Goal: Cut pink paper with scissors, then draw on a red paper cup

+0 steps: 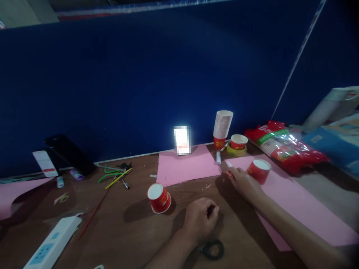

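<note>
My left hand (200, 219) rests on the brown table as a loose fist, with a tiny white bit showing at its fingertips. Black scissors (213, 249) lie just under its wrist. My right hand (244, 184) reaches forward along the edge of a pink paper sheet (297, 205). Its fingers are pressed together on a small pink-and-white thing (229, 172) that I cannot name. A red paper cup (259, 170) lies tipped right beside this hand. Another red cup (159, 198) lies on its side left of my left hand.
A second pink sheet (186, 164) lies by the blue wall, beside a stack of cups (222, 129). Also there are a cup on a tape roll (237, 150), a glue stick (218, 157) and a red plastic bag (283, 145). At left are pipe cleaners (113, 175), phones (70, 153) and a power strip (53, 243).
</note>
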`<action>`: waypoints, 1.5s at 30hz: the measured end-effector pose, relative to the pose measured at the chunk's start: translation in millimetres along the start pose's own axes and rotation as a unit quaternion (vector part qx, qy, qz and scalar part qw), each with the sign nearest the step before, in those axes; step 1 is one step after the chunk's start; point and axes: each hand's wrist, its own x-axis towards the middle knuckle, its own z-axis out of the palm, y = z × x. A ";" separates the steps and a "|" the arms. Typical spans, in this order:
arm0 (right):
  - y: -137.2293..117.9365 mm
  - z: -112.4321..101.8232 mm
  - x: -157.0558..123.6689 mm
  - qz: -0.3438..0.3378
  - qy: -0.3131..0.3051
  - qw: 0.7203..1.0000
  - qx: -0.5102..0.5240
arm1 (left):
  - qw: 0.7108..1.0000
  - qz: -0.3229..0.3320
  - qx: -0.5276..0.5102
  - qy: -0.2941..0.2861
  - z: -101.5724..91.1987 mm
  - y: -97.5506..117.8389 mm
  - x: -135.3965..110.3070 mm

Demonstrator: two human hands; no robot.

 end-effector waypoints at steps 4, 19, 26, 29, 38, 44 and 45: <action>-2.9 -1.0 -2.0 0.011 0.002 1.000 0.003 | 1.000 0.003 -0.002 0.001 1.1 -1.6 0.8; -23.2 -20.1 -21.8 -0.094 0.044 0.958 0.267 | 0.976 -0.078 -0.174 0.108 5.6 -7.1 6.0; -60.4 -43.2 -44.4 -0.131 -0.042 0.858 0.494 | 0.947 -0.094 -0.268 0.149 1.5 -8.7 10.1; -62.3 -42.4 -45.0 -0.126 -0.051 0.856 0.499 | 0.948 -0.079 -0.279 0.132 1.8 -10.1 9.3; -57.2 -33.4 -46.2 -0.116 -0.053 0.843 0.522 | 0.907 -0.147 -0.362 0.155 1.7 -16.1 12.8; -48.6 -27.0 -47.8 -0.101 -0.019 0.864 0.494 | 0.825 -0.170 -0.510 0.173 0.8 -22.3 17.4; -48.0 -25.8 -47.8 -0.101 -0.017 0.867 0.487 | 0.823 -0.168 -0.513 0.177 1.1 -22.8 17.8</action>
